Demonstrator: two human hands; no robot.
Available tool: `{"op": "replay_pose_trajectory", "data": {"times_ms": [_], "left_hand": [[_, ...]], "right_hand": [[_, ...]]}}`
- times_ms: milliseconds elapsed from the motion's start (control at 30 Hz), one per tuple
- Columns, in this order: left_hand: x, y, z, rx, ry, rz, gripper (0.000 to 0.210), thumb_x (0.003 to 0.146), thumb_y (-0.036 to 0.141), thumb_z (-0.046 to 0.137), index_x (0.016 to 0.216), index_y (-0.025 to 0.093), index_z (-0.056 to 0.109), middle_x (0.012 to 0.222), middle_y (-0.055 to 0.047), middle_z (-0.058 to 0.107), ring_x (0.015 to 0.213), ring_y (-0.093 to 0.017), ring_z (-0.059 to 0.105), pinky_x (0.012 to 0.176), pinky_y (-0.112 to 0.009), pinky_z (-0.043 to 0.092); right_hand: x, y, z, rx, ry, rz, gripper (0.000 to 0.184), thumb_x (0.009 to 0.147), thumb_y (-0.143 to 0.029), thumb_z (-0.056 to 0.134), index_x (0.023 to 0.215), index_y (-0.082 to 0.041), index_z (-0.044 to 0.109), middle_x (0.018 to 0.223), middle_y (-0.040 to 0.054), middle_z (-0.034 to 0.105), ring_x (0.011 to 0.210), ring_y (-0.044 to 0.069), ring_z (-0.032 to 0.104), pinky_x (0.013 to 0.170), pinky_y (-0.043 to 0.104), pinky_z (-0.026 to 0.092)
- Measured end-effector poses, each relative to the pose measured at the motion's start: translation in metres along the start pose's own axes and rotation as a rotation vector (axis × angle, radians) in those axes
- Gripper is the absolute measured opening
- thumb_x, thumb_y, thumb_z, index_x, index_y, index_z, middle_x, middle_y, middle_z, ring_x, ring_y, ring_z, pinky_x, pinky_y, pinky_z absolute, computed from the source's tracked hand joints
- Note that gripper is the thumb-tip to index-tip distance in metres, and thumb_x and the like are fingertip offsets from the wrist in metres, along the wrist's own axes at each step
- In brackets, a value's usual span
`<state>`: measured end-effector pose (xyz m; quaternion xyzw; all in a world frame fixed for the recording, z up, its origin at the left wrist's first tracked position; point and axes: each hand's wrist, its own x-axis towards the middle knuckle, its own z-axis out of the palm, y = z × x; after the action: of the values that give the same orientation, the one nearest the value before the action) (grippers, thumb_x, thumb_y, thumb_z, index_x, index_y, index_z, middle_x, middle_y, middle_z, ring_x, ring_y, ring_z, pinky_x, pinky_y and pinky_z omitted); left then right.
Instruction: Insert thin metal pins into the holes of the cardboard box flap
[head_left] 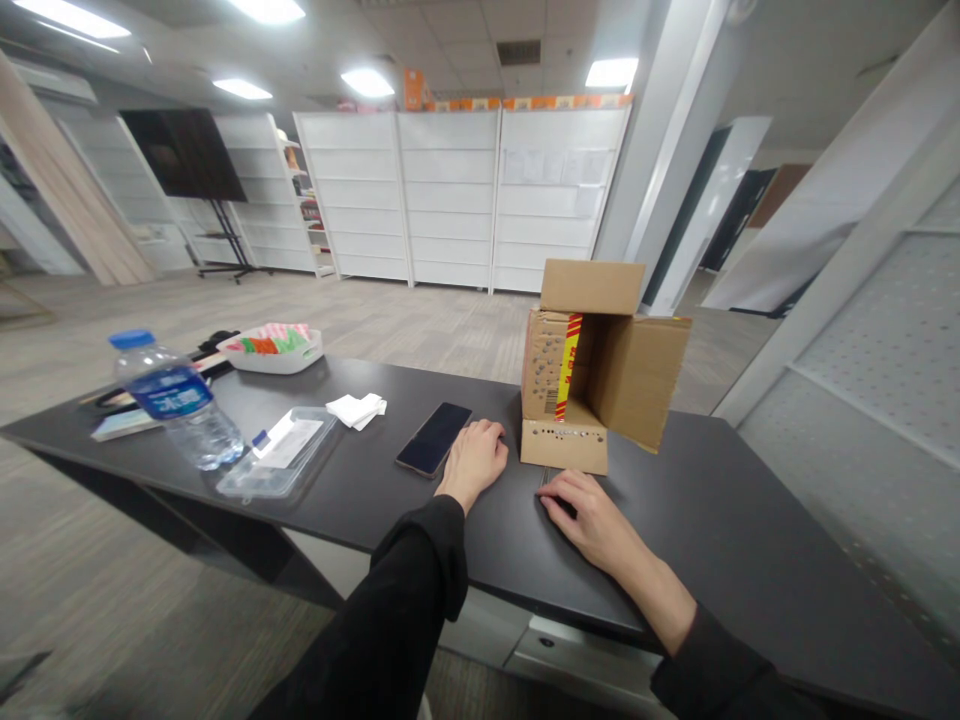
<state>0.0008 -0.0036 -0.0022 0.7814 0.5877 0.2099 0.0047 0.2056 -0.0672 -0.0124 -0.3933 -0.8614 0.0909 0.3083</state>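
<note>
My left hand (475, 458) lies on the dark tabletop with its fingers loosely bent, and nothing shows in it. Just left of it is a black phone (435, 438), lying flat. My right hand (587, 512) pinches a thin metal tool (546, 478) that looks like tweezers, mostly hidden by the fingers, low in front of the cardboard box (545, 375). The box lies on its side, its opening towards me and its flaps spread. Small round metallic bits dot its left side and lower flap (562, 448). Yellow-and-red tape (568, 370) runs down its left side.
On the left of the desk (675, 530) stand a water bottle (176, 395), a clear plastic case (281, 455), crumpled white tissue (357, 410) and a white basket (281, 357) holding colourful packets. White shelving (450, 195) lines the back. A perforated panel (885, 370) borders the right.
</note>
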Motion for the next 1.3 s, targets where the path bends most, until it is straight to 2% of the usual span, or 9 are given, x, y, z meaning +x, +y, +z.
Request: {"op": "replay_pose_trajectory", "data": {"times_ms": [400,767,1300], "left_hand": [[-0.0001,-0.0008,0.003,0.016,0.026,0.008,0.023,0.088,0.02,0.045,0.102,0.022,0.062,0.102,-0.005,0.063,0.098,-0.018,0.056,0.091,-0.03,0.042],[0.0002,-0.0033,0.0063,0.017,0.054,0.031,0.022,0.087,0.019,0.045,0.102,0.021,0.062,0.101,-0.005,0.063,0.096,-0.019,0.056,0.089,-0.031,0.042],[0.0004,-0.0018,0.0049,0.013,0.033,0.011,0.023,0.087,0.019,0.045,0.102,0.021,0.062,0.102,-0.005,0.063,0.097,-0.018,0.056,0.09,-0.03,0.042]], "right_hand": [[0.0017,-0.0043,-0.0027,-0.071,-0.064,0.027,0.024,0.094,-0.023,0.048,0.111,-0.024,0.065,0.095,0.0071,0.063,0.088,0.02,0.059,0.079,0.036,0.047],[0.0021,-0.0033,-0.0022,-0.06,-0.066,0.014,0.021,0.094,-0.022,0.048,0.103,-0.023,0.067,0.094,0.0062,0.064,0.088,0.018,0.059,0.079,0.034,0.045],[0.0026,-0.0044,-0.0027,-0.07,-0.076,0.018,0.018,0.094,-0.022,0.049,0.099,-0.023,0.066,0.092,0.0054,0.064,0.088,0.018,0.058,0.078,0.033,0.043]]}}
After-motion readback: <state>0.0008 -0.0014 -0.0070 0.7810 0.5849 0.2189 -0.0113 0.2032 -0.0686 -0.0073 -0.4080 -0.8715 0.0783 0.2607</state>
